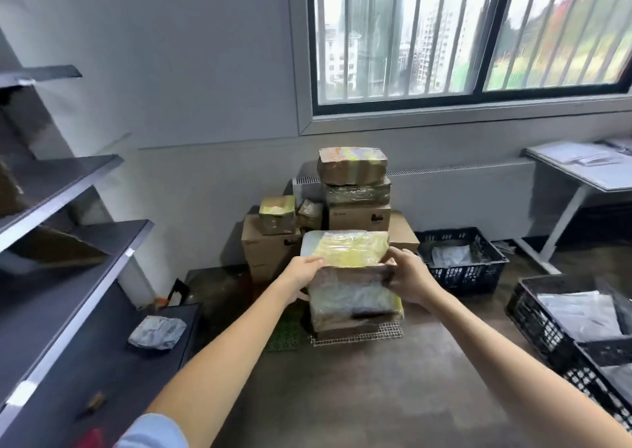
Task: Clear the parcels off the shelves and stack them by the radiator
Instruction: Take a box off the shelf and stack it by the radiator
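Note:
I hold a taped parcel [347,251] with a yellowish top between both hands, above a lower wrapped parcel [354,305] on the floor. My left hand [302,275] grips its left side and my right hand [408,278] grips its right edge. Behind it a pile of parcels [354,187] and brown boxes stands against the white radiator [458,194]. One grey bagged parcel [157,332] lies on the lowest dark shelf [85,314] at the left.
Dark shelves run along the left wall. A black crate [460,259] sits right of the pile, and bigger black crates [578,328] with bagged items stand at the right edge. A white table [581,170] stands under the barred window.

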Tool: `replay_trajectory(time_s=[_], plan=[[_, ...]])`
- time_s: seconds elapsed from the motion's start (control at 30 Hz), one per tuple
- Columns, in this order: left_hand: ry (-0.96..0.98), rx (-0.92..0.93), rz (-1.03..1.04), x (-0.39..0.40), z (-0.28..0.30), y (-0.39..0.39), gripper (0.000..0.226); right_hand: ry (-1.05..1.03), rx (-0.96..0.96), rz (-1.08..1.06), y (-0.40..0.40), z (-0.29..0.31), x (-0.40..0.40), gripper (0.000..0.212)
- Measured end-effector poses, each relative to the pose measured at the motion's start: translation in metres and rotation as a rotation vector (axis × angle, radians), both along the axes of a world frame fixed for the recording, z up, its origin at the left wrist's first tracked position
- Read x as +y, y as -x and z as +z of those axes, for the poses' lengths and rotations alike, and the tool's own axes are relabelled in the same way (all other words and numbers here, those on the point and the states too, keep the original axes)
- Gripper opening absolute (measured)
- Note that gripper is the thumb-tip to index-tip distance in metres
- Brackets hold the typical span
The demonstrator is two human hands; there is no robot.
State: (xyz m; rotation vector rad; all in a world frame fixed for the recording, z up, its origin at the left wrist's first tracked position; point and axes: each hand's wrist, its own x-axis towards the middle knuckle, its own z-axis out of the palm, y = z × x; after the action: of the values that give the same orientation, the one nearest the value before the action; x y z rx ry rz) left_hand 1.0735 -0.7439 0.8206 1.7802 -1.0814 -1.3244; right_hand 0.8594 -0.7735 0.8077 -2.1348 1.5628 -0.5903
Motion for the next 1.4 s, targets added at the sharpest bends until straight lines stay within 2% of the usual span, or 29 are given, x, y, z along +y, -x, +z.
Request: replay_trajectory(time_s=[0.17,0.3,0.5,0.63,0.87,0.97,1.1,1.27,1.4], plan=[[0.070,0.057,0.090,-0.129,0.008,-0.010,0.039,0.020,0.058,0.089,-0.009,0.021,-0.140,0.036],[0.017,0.112,0.230,-0.197,-0.006,-0.046,0.040,0.038,0.121,0.171,-0.051,0.021,-0.226,0.036],[-0.031,0.083,0.322,-0.296,-0.042,-0.144,0.036,-0.046,0.106,0.268,-0.153,-0.026,-0.340,0.035],[-0.023,0.053,0.359,-0.390,-0.072,-0.223,0.037,-0.078,0.071,0.276,-0.235,-0.068,-0.436,0.032],[0.032,-0.033,0.399,-0.561,-0.116,-0.340,0.035,-0.088,0.075,0.194,-0.366,-0.116,-0.600,0.034],[0.011,-0.065,0.357,-0.614,-0.127,-0.367,0.032,-0.128,0.102,0.117,-0.392,-0.135,-0.642,0.033],[-0.034,-0.128,0.314,-0.660,-0.156,-0.380,0.034,-0.192,0.235,0.074,-0.410,-0.165,-0.681,0.033],[-0.100,-0.173,0.182,-0.680,-0.196,-0.375,0.039,-0.357,0.335,0.081,-0.416,-0.196,-0.704,0.028],[-0.145,-0.203,0.105,-0.683,-0.199,-0.385,0.043,-0.445,0.384,0.138,-0.412,-0.195,-0.722,0.035]])
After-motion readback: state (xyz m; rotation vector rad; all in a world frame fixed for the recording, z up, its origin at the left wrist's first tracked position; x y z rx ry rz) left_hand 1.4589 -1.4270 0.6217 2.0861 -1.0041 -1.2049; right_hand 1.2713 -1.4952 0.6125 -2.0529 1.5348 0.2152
